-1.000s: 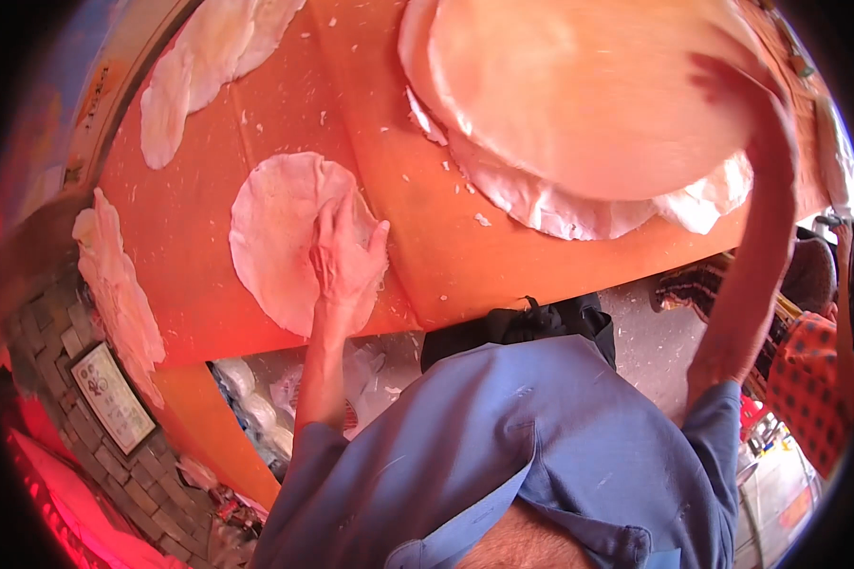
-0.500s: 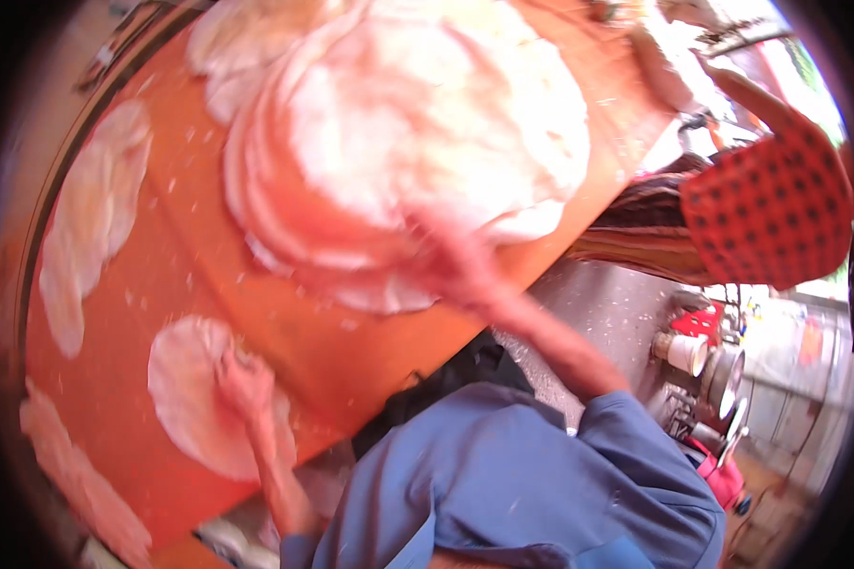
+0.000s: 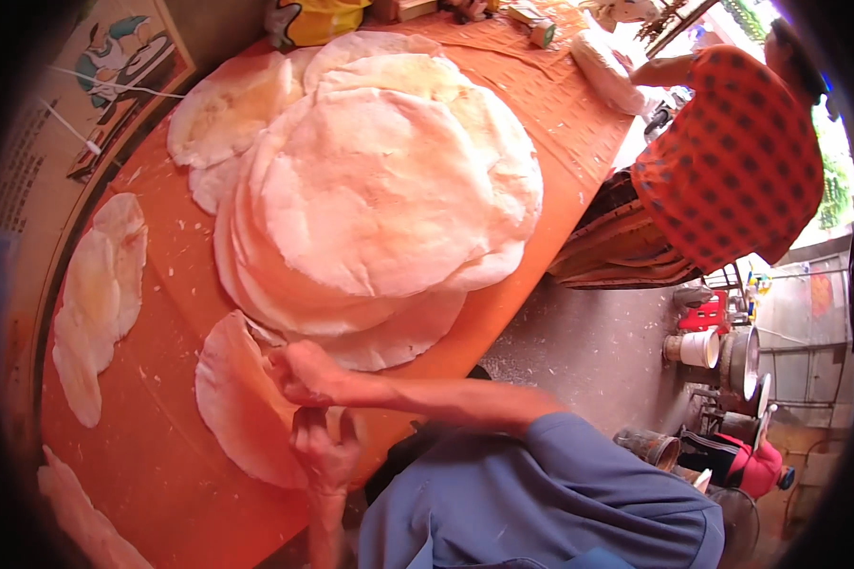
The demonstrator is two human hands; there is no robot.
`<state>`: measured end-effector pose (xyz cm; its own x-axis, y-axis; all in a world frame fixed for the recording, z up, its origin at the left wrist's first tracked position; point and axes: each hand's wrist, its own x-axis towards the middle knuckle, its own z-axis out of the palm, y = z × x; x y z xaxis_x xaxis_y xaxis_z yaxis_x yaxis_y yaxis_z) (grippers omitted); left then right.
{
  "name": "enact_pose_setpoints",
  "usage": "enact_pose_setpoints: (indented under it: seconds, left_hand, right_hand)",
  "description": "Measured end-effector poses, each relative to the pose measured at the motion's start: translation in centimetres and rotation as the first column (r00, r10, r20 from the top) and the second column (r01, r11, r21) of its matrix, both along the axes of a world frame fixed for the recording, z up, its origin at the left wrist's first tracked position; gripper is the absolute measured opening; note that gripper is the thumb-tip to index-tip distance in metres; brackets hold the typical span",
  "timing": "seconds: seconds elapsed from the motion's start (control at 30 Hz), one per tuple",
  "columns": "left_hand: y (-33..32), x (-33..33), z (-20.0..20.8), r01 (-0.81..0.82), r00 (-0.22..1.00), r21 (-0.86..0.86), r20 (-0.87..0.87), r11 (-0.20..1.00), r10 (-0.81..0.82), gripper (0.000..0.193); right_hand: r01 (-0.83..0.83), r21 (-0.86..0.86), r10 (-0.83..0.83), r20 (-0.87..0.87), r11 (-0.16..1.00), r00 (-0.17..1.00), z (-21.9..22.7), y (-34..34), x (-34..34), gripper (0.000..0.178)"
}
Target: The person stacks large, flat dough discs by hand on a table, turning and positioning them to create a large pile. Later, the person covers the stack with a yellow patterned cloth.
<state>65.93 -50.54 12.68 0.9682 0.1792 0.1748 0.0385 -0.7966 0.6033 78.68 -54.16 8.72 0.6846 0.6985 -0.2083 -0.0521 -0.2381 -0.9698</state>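
I see left hand and right hand curled at the sheet, pinch unclear; uneven tugging could tear it.

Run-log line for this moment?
left hand: right edge of small pale sheet | right hand: same edge, farther out | larger sheet stack: beyond, on orange table | grips: unclear

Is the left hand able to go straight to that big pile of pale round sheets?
Probably not straight: the right hand and right forearm lie between the left hand and the big pile.
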Motion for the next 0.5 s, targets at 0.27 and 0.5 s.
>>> enact_pose_setpoints:
  seconds: [0.27,0.5]
  left_hand:
    - [1.9,2.2,3.4,-0.1,0.916,-0.156,0.371,0.983,0.152,0.027]
    - [8.6,7.1,-3.3,-0.265,0.95,-0.106,0.14,0.958,0.278,0.029]
  right_hand:
    - [0.272,0.252,-0.213,-0.237,0.929,0.948,16.5,-11.3,13.3,0.024]
    - [0.659,-0.047,-0.652,0.105,0.751,0.751,5.7,-26.2,25.7,0.016]
